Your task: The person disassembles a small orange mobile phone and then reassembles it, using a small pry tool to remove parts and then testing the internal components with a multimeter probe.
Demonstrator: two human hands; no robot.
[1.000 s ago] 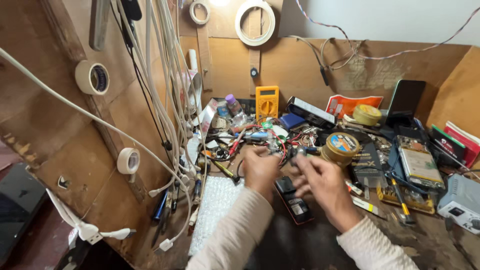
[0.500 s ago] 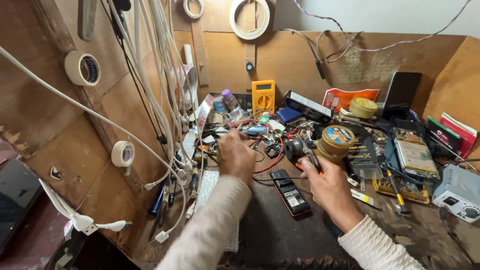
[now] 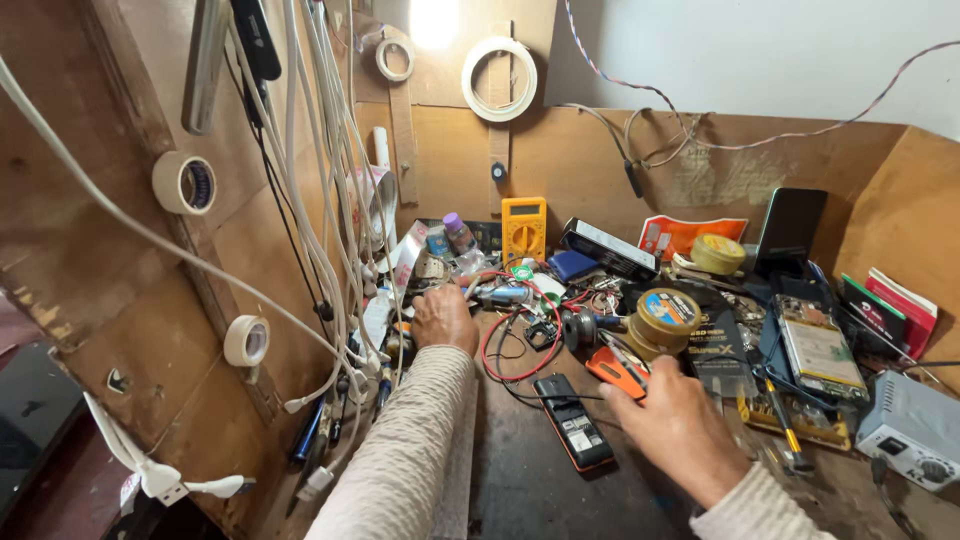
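Note:
My left hand [image 3: 443, 318] reaches forward into the clutter at the back left of the desk. Its fingertips are at a silver and blue tool [image 3: 500, 294], and its fingers are hidden from me. My right hand [image 3: 672, 428] lies lower right, its thumb and forefinger pinching a small orange tool [image 3: 612, 368]. Between my hands a black phone with an orange edge [image 3: 572, 422] lies flat on the dark desk. A red wire loop [image 3: 512, 350] and a black round-headed tool [image 3: 580, 327] lie just beyond the phone.
A yellow multimeter [image 3: 524, 226] stands at the back. Tape rolls [image 3: 666, 316] and a circuit board [image 3: 818, 352] crowd the right side, beside a grey box [image 3: 912, 428]. White cables [image 3: 330, 200] hang along the left wooden wall, which carries tape rolls [image 3: 184, 183].
My left hand has pushed further back into the clutter. My right hand has dropped lower right, away from the black round-headed tool, onto the orange tool. The view has tilted down.

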